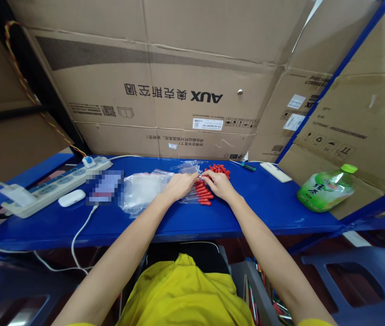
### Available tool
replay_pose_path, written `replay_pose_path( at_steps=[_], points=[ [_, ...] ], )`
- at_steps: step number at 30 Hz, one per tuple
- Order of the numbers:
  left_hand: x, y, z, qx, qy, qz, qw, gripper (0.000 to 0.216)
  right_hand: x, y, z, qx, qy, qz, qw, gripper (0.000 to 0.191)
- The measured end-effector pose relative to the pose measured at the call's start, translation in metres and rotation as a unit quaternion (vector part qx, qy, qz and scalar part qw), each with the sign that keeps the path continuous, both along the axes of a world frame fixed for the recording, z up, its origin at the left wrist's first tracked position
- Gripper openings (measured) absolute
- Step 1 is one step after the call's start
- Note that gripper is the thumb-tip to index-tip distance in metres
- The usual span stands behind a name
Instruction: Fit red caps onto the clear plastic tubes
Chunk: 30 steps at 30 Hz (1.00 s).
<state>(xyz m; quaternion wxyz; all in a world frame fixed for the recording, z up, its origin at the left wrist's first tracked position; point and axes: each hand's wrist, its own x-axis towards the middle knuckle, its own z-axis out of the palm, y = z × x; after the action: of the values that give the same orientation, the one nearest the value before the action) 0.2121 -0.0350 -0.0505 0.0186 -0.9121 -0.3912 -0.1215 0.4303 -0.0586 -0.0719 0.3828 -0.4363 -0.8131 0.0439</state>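
Note:
Both my hands rest on the blue table (267, 203) over a row of small red parts (204, 194). My left hand (180, 185) has its fingers curled and pressed down on a clear plastic bag (192, 168) next to the red parts. My right hand (218, 183) is curled, its fingertips meeting the left hand's at the top of the row. What the fingers pinch is hidden. A loose pile of red parts (220, 169) lies just behind my right hand. A heap of clear bags (141, 190) lies left of my left hand.
A power strip (56, 183), a white earbud case (72, 198) and a white cable (80, 231) lie at the left. A green-handled screwdriver (247, 166), a white flat device (276, 172) and a lying green bottle (326, 188) are at the right. Cardboard boxes (179, 90) wall the back.

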Motion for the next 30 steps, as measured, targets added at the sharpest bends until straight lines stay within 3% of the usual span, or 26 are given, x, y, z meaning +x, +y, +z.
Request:
replay_pose_path(
  at_steps=[11, 20, 30],
  points=[
    [0.0022, -0.0039, 0.0046, 0.014, 0.034, 0.003, 0.999, 0.022, 0.0019, -0.0025, 0.0034, 0.044, -0.129, -0.043, 0.990, 0.023],
    [0.0016, -0.0025, 0.0018, 0.029, -0.084, 0.008, 0.996, 0.037, -0.0022, -0.0025, 0.0064, 0.019, 0.032, -0.030, 0.999, 0.020],
    [-0.0039, 0.0016, 0.0004, -0.011, -0.106, 0.014, 0.994, 0.047, 0.0001, 0.0026, 0.0033, -0.005, 0.110, 0.004, 0.994, 0.021]
  ],
)
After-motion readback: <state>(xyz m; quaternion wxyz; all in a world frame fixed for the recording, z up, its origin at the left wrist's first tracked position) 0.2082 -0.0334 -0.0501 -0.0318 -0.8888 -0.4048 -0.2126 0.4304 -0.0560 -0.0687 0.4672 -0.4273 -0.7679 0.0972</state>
